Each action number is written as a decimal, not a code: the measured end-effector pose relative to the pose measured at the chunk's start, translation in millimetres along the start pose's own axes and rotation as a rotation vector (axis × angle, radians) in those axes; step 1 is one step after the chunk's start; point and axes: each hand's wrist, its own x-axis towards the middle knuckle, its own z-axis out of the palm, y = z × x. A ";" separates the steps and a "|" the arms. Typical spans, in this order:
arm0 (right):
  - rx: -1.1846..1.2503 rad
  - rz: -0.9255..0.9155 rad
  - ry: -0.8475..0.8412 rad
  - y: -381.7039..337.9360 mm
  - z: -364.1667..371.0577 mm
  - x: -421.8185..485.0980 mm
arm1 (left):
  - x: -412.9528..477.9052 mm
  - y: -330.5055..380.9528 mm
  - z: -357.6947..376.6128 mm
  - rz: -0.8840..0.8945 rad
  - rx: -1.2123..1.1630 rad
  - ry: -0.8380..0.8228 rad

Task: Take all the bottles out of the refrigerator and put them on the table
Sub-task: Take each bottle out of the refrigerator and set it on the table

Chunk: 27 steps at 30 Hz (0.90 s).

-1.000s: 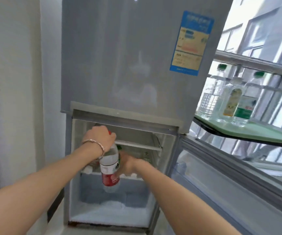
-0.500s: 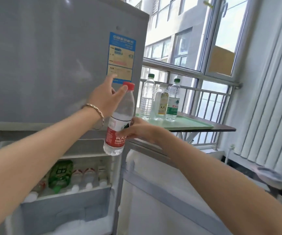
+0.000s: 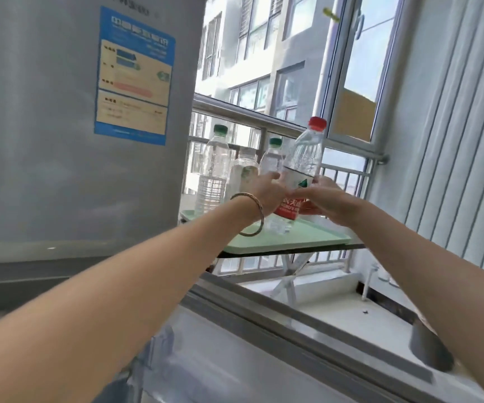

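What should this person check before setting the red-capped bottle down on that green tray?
1. Hold on the red-capped bottle: ok, left hand and right hand both wrap its label.
2. Bottle upright: not ok, it tilts a little.
3. Cap on: ok, the red cap is in place.
4. Free spot on the green tray: ok, the near right part is bare.
5. Clearance from the three bottles already standing there: cannot tell, the left hand hides the gap.
6. Bottom touching the tray: cannot tell.

A clear red-capped bottle (image 3: pixel 301 170) tilts over the tray (image 3: pixel 307 239), near 3 upright bottles (image 3: pixel 214 170).
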 end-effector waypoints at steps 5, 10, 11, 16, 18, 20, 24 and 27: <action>-0.035 0.082 0.144 49.2 -18.2 51.7 | 48.2 -30.5 40.3 -0.096 0.089 -0.184; -0.104 0.047 0.259 74.8 -14.9 109.3 | 85.9 -37.9 58.8 -0.100 0.138 -0.199; -0.103 0.039 0.270 78.4 -13.4 117.2 | 91.1 -39.1 60.8 -0.117 0.115 -0.195; -0.103 0.053 0.272 93.1 -12.4 144.5 | 113.6 -49.7 70.8 -0.177 0.233 -0.200; -0.109 0.079 0.263 95.0 -12.7 146.5 | 115.5 -51.2 70.5 -0.198 0.253 -0.193; -0.151 0.094 0.239 98.1 -13.8 144.4 | 114.4 -50.5 68.7 -0.208 0.248 -0.193; -0.316 0.062 0.307 83.7 -8.5 117.1 | 95.6 -38.9 52.4 -0.167 0.235 -0.183; -0.469 -0.028 0.358 54.1 4.5 81.0 | 68.1 -23.2 29.3 -0.082 0.322 -0.132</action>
